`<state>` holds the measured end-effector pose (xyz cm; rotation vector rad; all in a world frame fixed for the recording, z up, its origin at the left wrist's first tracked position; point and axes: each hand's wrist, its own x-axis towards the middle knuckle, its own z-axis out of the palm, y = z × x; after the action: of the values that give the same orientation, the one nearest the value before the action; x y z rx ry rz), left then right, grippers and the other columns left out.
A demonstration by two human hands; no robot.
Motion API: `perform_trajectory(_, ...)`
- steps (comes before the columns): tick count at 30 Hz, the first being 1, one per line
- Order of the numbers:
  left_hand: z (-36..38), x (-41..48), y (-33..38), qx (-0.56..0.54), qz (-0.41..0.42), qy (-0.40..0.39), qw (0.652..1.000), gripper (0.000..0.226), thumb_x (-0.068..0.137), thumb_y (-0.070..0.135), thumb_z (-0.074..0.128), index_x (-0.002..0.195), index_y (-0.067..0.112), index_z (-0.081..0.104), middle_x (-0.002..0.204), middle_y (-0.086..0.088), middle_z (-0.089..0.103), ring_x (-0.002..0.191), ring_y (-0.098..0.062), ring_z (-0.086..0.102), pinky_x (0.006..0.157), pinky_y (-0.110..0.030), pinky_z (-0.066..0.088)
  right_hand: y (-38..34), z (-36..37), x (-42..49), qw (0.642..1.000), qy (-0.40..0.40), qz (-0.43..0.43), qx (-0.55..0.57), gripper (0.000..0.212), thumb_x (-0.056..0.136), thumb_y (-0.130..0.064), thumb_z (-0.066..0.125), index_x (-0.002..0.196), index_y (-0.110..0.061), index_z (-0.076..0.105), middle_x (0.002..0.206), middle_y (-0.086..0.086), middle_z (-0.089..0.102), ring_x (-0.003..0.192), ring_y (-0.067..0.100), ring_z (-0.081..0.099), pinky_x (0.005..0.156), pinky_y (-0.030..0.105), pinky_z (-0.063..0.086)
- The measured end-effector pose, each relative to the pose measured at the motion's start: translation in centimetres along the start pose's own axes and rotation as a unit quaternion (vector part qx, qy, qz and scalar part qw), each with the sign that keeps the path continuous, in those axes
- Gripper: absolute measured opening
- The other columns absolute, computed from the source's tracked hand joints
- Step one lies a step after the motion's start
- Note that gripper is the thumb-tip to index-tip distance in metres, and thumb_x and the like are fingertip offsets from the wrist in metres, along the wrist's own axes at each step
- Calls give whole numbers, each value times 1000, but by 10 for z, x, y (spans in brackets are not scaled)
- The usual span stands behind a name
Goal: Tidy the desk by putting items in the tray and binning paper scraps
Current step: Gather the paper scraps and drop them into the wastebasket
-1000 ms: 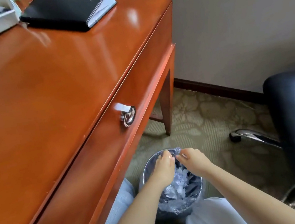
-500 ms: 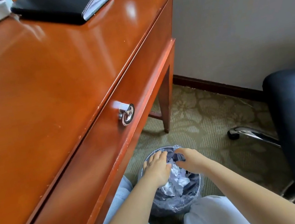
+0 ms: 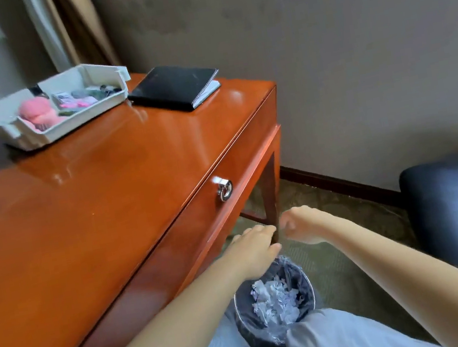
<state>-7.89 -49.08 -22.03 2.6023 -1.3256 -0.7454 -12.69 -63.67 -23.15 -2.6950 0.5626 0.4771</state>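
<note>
A glossy orange-brown desk (image 3: 106,209) fills the left of the view, against a grey wall. At its far edge the white tray (image 3: 85,118) holds a pink item and several small ones; a black notebook (image 3: 174,87) lies just beside it. On the floor between the person's knees, the bin (image 3: 239,314) holds crumpled paper scraps (image 3: 273,299). Both hands hover above it: the left hand (image 3: 252,248) flat, fingers straight, the right hand (image 3: 300,225) loosely curled (blur hides whether it pinches anything). No scraps show on the desk, so tidying looks nearly done; only 1 item, the notebook, may remain.
</note>
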Motion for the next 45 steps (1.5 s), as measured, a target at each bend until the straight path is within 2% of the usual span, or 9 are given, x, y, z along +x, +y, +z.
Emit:
perform_trajectory(7,-56,-83,6,-25,7,62,998,42,101,28,29,141,19,38,147,-6,39,133,-25,40,110,-45,34,-53,-73,-61,992,54,-92,-69,32,94,-30,49,123,-19,57,122,6,61,109,27,58,90,35,49)
perform_trajectory(12,-95,-158,3,-17,5,106,994,32,100,29,34,122,17,54,124,-5,58,110,-23,56,97,-45,46,-105,-112,-101,977,99,-164,-88,30,95,-26,50,123,-17,58,122,4,61,107,24,59,85,30,50)
perform_trajectory(14,-108,-189,1,1,4,136,991,32,99,31,35,120,17,54,122,-3,58,111,-22,55,97,-45,46,-129,-123,-116,970,114,-195,-94,30,95,-26,50,123,-17,57,122,4,62,105,23,60,87,31,53)
perform_trajectory(18,-126,-247,-11,60,-33,173,982,36,100,36,35,130,23,48,133,1,51,121,-20,49,104,-41,39,-178,-135,-140,952,126,-258,-112,31,95,-26,49,125,-21,56,122,3,61,105,22,59,89,31,51)
perform_trajectory(22,-135,-298,-33,73,-100,207,971,42,99,42,35,139,31,39,145,8,41,132,-16,41,109,-38,37,-234,-132,-152,933,124,-315,-122,29,94,-29,51,121,-22,58,120,2,62,101,21,60,87,34,53)
perform_trajectory(27,-135,-354,-74,59,-193,235,951,46,98,46,36,142,33,33,150,9,34,137,-15,36,111,-38,37,-309,-115,-162,912,105,-376,-124,28,93,-28,51,118,-21,61,119,3,63,102,24,60,88,38,53)
perform_trajectory(35,-106,-428,-149,-20,-323,281,903,44,97,47,36,138,32,38,150,9,32,138,-16,32,112,-39,33,-405,-57,-157,880,46,-455,-127,36,95,-31,50,130,-20,50,127,8,56,110,26,56,90,36,50)
perform_trajectory(41,-71,-473,-199,-46,-419,335,843,43,96,43,41,137,29,40,150,8,32,139,-15,31,114,-38,27,-464,-3,-148,863,-1,-494,-105,48,94,-40,47,138,-23,39,141,8,42,129,28,41,103,39,41)
perform_trajectory(45,-45,-491,-231,-50,-490,355,795,47,95,44,44,139,29,36,151,8,27,141,-14,25,114,-40,24,-496,30,-141,856,5,-505,-108,58,94,-43,46,146,-23,27,149,10,32,137,33,29,111,45,32)
